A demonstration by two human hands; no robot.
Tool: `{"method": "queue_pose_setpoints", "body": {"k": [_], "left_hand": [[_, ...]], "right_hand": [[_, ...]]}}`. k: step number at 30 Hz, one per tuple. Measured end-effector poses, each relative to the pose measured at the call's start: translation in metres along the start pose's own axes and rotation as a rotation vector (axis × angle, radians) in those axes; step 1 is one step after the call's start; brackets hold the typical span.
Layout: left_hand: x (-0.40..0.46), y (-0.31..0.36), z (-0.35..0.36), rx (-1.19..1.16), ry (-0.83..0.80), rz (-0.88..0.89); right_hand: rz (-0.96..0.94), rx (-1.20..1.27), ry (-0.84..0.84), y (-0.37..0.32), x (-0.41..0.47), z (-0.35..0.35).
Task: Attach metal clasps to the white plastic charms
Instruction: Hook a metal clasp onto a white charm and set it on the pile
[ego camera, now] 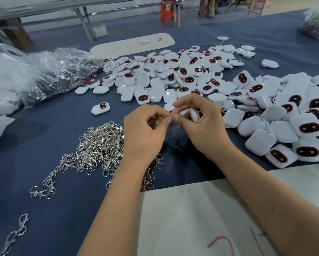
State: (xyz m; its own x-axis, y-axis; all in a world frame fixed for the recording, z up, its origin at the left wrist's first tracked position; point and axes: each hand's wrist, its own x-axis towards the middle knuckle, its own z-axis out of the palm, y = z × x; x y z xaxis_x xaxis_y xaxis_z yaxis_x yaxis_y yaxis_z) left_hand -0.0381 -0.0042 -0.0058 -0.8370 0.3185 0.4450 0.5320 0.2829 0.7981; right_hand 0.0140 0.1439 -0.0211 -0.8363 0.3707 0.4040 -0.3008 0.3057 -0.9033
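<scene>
Centrally, above the blue cloth [62, 182]: left hand [143, 133] pinching a small metal ring [170, 116] at its fingertips; right hand [201, 122] curled around one white charm [194, 114]. Clasp heap [99, 145] beside left wrist; charm pile [192, 71] beyond.

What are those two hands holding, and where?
The right hand grips a white charm around its body; the left hand pinches a small metal ring at its fingertips.

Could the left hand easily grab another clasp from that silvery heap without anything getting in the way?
Probably yes. The heap of metal clasps lies on the blue cloth right beside and partly under the left hand, with nothing between them. But that hand is pinching a small metal piece against the right hand, so it would need to let go first.
</scene>
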Motion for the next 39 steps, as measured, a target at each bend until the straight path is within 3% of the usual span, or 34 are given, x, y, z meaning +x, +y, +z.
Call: {"method": "queue_pose_setpoints", "body": {"k": [3, 7, 18, 24, 39], "left_hand": [[0.001, -0.001, -0.001, 0.009, 0.013, 0.021], [0.0, 0.0, -0.003, 0.04, 0.023, 0.031], [0.003, 0.0, -0.012, -0.046, -0.129, -0.142], [0.004, -0.005, -0.013, -0.206, -0.189, -0.227], [0.003, -0.009, -0.01, -0.142, -0.205, -0.122]], "right_hand": [[0.065, 0.076, -0.045, 0.003, 0.003, -0.002], [0.045, -0.043, -0.085, 0.007, 0.003, 0.001], [0.101, -0.018, -0.193, 0.003, 0.004, 0.0], [0.102, 0.012, -0.195, 0.005, 0.005, -0.003], [0.04, -0.036, -0.108, 0.008, 0.003, -0.001]]}}
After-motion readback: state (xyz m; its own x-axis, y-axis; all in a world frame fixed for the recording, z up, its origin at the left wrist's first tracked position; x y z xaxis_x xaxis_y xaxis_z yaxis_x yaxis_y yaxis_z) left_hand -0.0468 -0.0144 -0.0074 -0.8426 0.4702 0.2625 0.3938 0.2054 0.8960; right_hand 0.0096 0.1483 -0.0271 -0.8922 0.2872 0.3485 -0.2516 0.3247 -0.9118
